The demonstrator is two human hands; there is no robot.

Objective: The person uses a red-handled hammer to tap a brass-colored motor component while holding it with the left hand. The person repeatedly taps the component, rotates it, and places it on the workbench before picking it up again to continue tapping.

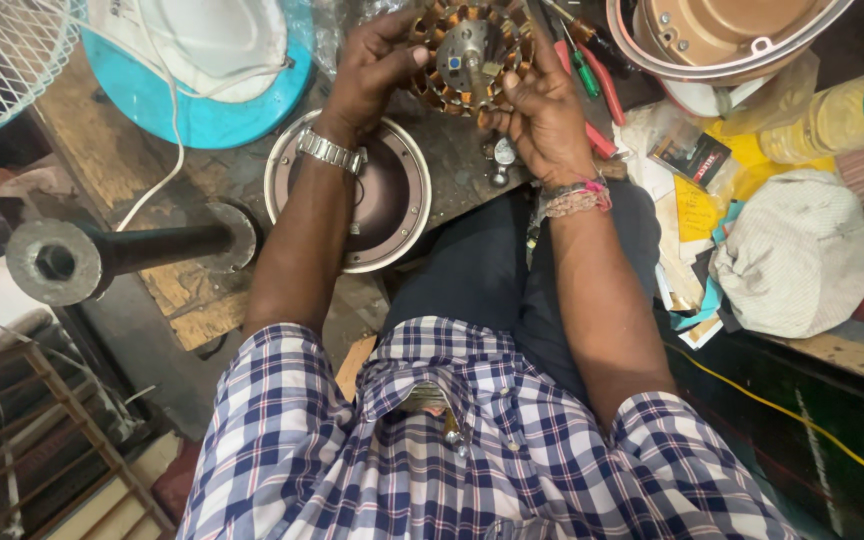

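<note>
Clasping the stator [469,52] from both sides, left hand [370,68] and right hand [542,110] point its shaft upward.

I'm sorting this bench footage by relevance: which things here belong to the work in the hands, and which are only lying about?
In hand:
- copper-wound motor stator, held by left hand and right hand

Lying about:
- round motor cover
- screwdrivers
- blue fan base
- wire fan guard
- yellow bottle
- crumpled cloth
</note>
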